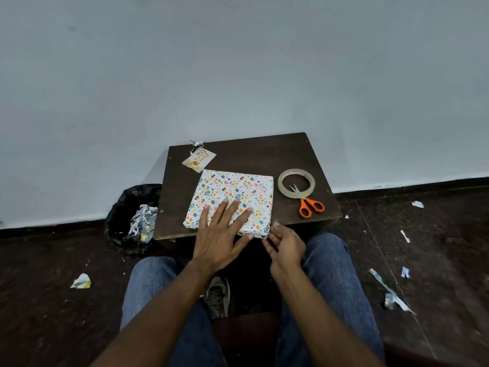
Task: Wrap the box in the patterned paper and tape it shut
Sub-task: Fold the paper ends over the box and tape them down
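Observation:
A flat box covered in white paper with coloured egg shapes [232, 192] lies on a small dark wooden table [238, 152], close to its near edge. My left hand [222, 234] lies flat on the near half of the box with its fingers spread, pressing it down. My right hand [284, 245] is at the box's near right corner, its fingertips touching the paper's side fold there. A roll of clear tape [296, 183] lies to the right of the box. Orange-handled scissors [308, 203] rest with their blades inside the roll.
A gift tag with a silver ribbon [198, 158] lies at the table's far left. A black bin bag holding paper offcuts [137, 218] stands left of the table. Paper scraps [391, 295] litter the dark floor. A plain wall rises behind the table. My knees are under the near edge.

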The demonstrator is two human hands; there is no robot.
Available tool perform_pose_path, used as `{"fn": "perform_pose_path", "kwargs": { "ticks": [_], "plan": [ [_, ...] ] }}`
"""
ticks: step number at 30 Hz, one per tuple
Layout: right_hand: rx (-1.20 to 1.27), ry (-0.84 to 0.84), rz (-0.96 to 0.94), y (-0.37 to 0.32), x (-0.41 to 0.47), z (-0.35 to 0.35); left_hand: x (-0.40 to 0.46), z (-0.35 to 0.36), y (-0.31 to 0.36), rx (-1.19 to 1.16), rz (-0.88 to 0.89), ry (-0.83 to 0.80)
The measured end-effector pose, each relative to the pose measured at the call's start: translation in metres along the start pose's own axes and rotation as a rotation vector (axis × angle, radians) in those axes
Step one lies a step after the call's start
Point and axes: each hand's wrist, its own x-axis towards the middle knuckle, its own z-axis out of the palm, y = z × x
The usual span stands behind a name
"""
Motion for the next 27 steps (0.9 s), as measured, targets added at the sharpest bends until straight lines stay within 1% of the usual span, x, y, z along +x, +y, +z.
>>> {"fn": "perform_pose_path", "kwargs": {
  "ticks": [4,7,10,15,19,27],
  "plan": [
    [0.080,0.018,0.035,0.002,-0.003,0.007,0.000,0.000,0.002,0.006,-0.046,0.016],
    [0.005,-0.017,0.023,-0.001,-0.005,0.011,-0.001,0.002,0.004,-0.010,-0.129,0.041],
    [-0.048,-0.027,0.042,-0.007,-0.005,0.012,-0.003,0.004,0.004,-0.020,-0.148,0.048],
    [-0.022,-0.012,0.198,-0.006,-0.005,0.007,-0.003,0.005,0.003,-0.031,-0.161,0.040],
    [-0.026,-0.033,0.319,-0.003,-0.004,0.006,-0.003,0.005,0.002,-0.051,-0.159,0.036],
    [0.030,-0.045,0.424,-0.006,-0.002,0.007,-0.003,0.005,0.003,-0.063,-0.154,0.057]
  ]
}}
